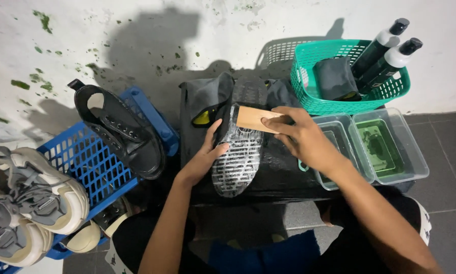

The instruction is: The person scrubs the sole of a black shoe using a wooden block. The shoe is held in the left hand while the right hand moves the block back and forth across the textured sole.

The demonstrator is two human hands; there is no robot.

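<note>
A shoe (240, 152) lies sole-up on a low black stand (283, 177), its grey patterned sole wet with foam. My left hand (206, 155) grips the shoe's left edge and steadies it. My right hand (301, 134) holds a wooden-backed brush (253, 119) pressed across the upper part of the sole. A dark grey cloth (205, 94) lies under the shoe's far end, with a yellow patch showing.
A blue crate (93, 162) at the left holds a black lace-up shoe (121, 132) and grey-white sneakers (27, 203). A green basket (349, 76) with two spray bottles (387, 50) and a folded cloth stands back right. Two clear tubs of water (385, 147) sit beside my right wrist.
</note>
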